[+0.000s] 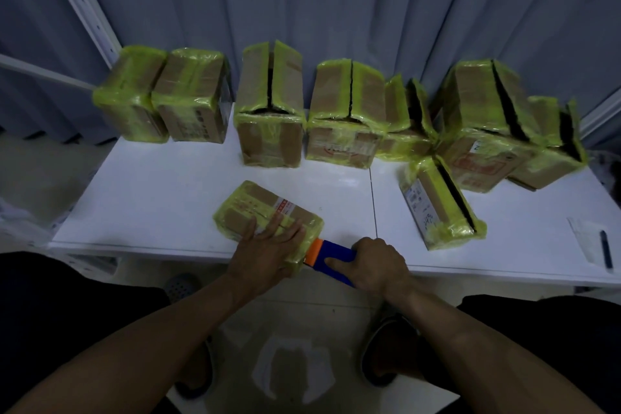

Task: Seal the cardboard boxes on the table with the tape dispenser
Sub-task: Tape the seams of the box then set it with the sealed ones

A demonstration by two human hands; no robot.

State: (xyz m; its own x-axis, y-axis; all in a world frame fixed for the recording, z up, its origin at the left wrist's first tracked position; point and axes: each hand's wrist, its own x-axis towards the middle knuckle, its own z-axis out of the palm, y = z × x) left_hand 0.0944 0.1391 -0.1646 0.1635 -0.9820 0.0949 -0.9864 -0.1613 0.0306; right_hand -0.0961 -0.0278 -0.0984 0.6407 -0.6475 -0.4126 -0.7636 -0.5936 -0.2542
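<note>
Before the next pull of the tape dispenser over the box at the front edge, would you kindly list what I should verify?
1. Box held steady: the left hand presses flat on the front box: ok.
2. Tool gripped: the right hand grips the tape dispenser: ok.
3. Tool placed: it touches the box's right end: ok.
4. Tape stuck to the box: hidden at the contact: cannot tell.
5. Box supported: its near corner seems to pass the front edge of the table: not ok.
</note>
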